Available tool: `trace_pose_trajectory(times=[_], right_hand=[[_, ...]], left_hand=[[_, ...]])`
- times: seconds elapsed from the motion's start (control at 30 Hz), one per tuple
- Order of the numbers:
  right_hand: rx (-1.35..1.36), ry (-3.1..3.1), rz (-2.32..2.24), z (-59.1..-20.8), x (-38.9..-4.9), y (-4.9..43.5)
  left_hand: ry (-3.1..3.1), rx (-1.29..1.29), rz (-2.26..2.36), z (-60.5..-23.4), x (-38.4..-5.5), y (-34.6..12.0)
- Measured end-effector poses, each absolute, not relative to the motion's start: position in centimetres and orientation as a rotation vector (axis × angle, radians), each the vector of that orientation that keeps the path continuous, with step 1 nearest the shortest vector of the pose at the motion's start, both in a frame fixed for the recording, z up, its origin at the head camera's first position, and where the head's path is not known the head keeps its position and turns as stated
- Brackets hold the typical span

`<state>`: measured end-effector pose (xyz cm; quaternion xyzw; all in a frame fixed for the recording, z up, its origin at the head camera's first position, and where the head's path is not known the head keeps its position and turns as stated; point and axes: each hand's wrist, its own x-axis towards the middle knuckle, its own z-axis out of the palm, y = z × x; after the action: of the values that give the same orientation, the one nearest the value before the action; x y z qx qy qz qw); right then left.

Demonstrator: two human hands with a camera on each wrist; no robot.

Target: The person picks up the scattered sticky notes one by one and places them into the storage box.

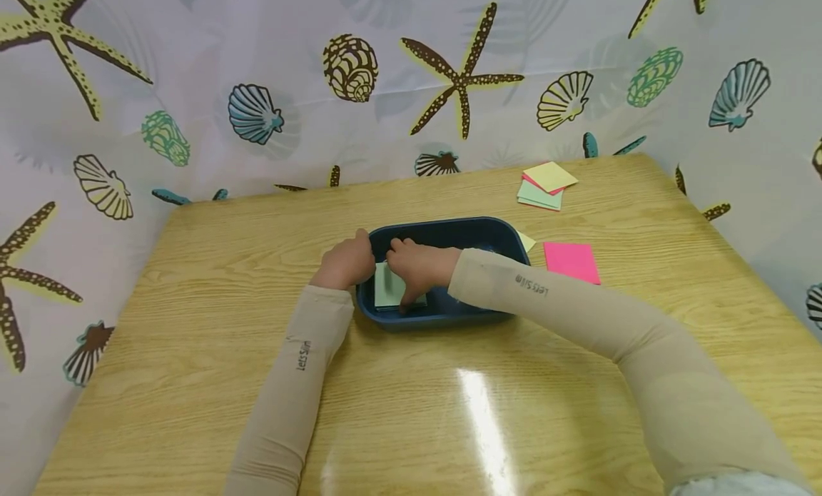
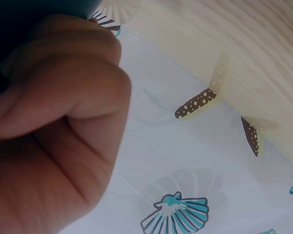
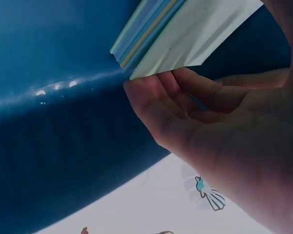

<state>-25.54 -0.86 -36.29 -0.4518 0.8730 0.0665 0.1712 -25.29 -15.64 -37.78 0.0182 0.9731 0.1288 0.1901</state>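
A dark blue plastic bin (image 1: 443,320) stands on the table. My left hand (image 1: 349,262) grips the bin's left end with its fingers curled at the rim; in the left wrist view the fingertips are hidden against the dark bin. Inside the bin, at its left side, lies a stack of sticky notes (image 1: 388,287), pale green on top. My right hand (image 1: 420,266) reaches into the bin and holds this stack between thumb and fingers. The right wrist view shows the fingertips at the edge of the pale top sheet (image 3: 185,41), with blue and yellow layers beside it.
Right of the bin lies a bright pink sticky note (image 1: 571,262). A pale yellow note (image 1: 526,240) shows partly behind the bin's right end. Farther back is a loose pile of yellow, pink and green notes (image 1: 546,185). A shell-print cloth (image 1: 385,146) hangs behind the wooden table (image 1: 225,325).
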Motion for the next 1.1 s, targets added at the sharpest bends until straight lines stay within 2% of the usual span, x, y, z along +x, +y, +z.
trace_pose_trajectory(times=[1.1], right_hand=[[-1.245,2.452,0.180,-36.31,-25.77,-0.81]], left_hand=[[2.747,0.053,0.350,-37.81,-25.16,-15.53]])
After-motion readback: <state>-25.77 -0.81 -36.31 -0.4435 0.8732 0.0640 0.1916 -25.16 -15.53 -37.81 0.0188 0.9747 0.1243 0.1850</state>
